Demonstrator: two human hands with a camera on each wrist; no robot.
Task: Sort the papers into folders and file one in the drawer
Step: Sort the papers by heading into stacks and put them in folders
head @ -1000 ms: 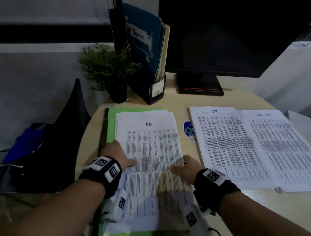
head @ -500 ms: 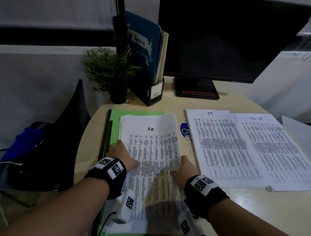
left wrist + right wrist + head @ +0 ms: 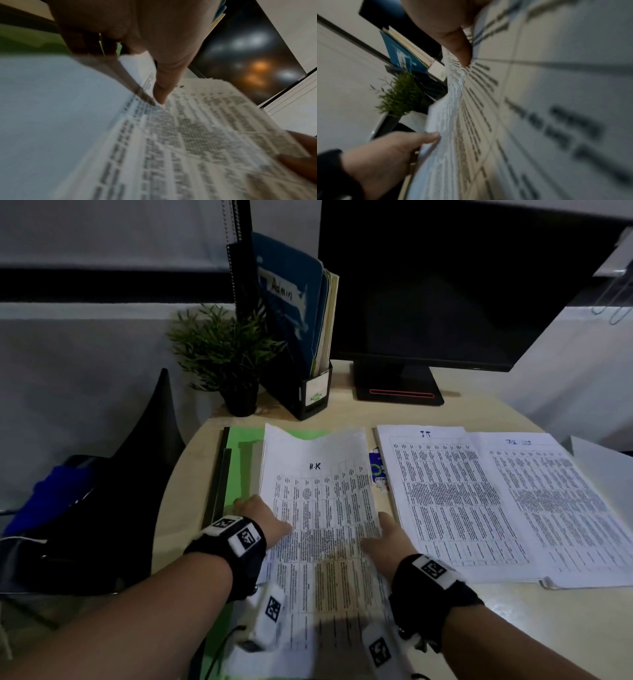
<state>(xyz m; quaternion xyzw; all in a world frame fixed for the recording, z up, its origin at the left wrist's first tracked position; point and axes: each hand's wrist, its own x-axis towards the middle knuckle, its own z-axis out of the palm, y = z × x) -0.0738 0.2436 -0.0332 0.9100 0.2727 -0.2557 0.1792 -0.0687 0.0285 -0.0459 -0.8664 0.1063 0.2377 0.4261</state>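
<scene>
A stack of printed sheets headed "H.K" [image 3: 318,508] lies over an open green folder [image 3: 243,460] on the desk. My left hand [image 3: 262,517] pinches the stack's left edge, with the thumb [image 3: 161,94] on top. My right hand [image 3: 388,542] grips the right edge, its thumb [image 3: 460,51] lying on the print. The stack [image 3: 188,135] bows between both hands and its far end stands off the folder. To the right lie a pile headed "IT" [image 3: 442,494] and a "Task List" pile [image 3: 555,501].
At the back stand a dark monitor [image 3: 445,285], a file holder with a blue "Admin" folder [image 3: 291,302] and a small potted plant [image 3: 226,350]. A black chair [image 3: 102,508] sits off the desk's left edge. Another sheet [image 3: 596,453] lies far right.
Both hands have closed on the stack's side edges. The sheets have gathered, shifted slightly right and bowed upward, baring more of the green folder.
</scene>
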